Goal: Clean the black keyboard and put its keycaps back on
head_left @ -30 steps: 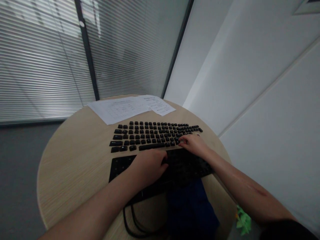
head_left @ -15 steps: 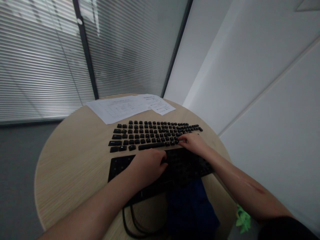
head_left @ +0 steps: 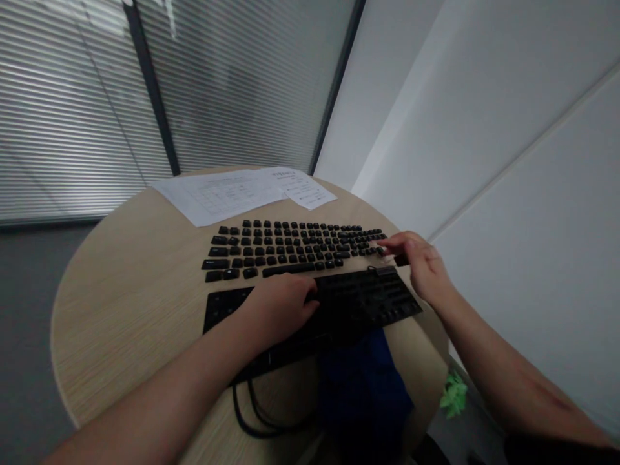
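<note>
Rows of loose black keycaps (head_left: 285,249) lie on the round wooden table (head_left: 121,284), laid out like a keyboard. Just in front of them is a black keyboard base (head_left: 382,294). My left hand (head_left: 285,305) rests on the base near its middle, fingers curled down; what its fingertips hold, if anything, is hidden. At the right end of the keycap rows is my right hand (head_left: 416,258), thumb and fingers apart, fingertips by the rightmost keycaps. Nothing can be made out between its fingers.
Printed papers (head_left: 227,194) lie at the table's back edge. A black cable (head_left: 256,420) loops below the base, beside dark blue cloth (head_left: 363,387). Something bright green (head_left: 454,394) is low at the right, past the table edge. A white wall stands at the right.
My right hand has moved right, from the keycaps near the long bar to the right end of the rows, and its fingers are spread more. The view has shifted slightly.
</note>
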Demonstrator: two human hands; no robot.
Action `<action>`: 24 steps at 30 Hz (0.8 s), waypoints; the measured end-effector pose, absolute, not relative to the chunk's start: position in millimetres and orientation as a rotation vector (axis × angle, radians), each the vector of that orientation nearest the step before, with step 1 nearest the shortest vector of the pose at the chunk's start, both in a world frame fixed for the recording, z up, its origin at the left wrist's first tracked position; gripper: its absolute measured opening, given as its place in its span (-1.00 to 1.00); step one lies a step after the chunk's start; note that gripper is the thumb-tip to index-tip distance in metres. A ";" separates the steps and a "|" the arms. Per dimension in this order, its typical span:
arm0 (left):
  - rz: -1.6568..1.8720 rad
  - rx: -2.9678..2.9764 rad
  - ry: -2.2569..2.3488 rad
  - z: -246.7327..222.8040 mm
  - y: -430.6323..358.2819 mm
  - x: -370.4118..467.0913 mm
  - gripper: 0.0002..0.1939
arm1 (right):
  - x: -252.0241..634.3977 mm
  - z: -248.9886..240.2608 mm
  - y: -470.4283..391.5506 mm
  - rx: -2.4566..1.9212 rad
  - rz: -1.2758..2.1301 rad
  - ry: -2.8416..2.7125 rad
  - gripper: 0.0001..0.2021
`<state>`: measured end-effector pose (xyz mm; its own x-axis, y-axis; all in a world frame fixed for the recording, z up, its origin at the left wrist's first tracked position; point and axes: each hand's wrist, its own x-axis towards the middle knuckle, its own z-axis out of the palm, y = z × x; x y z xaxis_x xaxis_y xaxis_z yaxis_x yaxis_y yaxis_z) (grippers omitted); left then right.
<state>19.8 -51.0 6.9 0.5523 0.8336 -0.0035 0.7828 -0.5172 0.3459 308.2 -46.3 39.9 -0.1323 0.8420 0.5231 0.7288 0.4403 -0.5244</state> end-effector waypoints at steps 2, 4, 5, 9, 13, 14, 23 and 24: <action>0.219 2.490 1.327 6.3 -49.9 19.9 -0.77 | 318.7 47.8 -64.6 -1.423 0.417 -1.767 -0.26; 0.210 2.495 1.321 5.7 -48.7 20.1 -0.76 | 326.4 48.7 -77.5 -1.519 0.702 -1.664 -0.25; 0.210 2.497 1.322 5.6 -48.3 20.3 -0.76 | 328.8 46.9 -82.0 -1.537 0.845 -1.611 -0.29; 0.234 2.485 1.332 6.1 -48.5 21.0 -0.76 | 329.2 33.2 -91.8 -1.473 1.222 -1.441 -0.54; 0.281 2.471 1.335 5.8 -49.3 20.1 -0.76 | 323.4 18.5 -94.1 -1.396 1.321 -1.427 -0.57; 0.284 2.472 1.334 5.4 -49.2 19.8 -0.77 | 322.2 14.7 -93.7 -1.388 1.338 -1.432 -0.57; 0.276 2.496 1.329 1.1 -47.6 19.1 -0.77 | 318.7 -11.0 -84.0 -1.371 1.266 -1.352 -0.54; 0.274 2.493 1.327 0.9 -47.4 19.1 -0.77 | 318.9 -11.9 -83.7 -1.389 1.273 -1.361 -0.55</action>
<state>19.1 -47.4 0.9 0.5541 0.8321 0.0260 0.7741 -0.5265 0.3515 318.9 -83.7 -11.9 -0.0824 0.9889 -0.1240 0.1897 -0.1066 -0.9760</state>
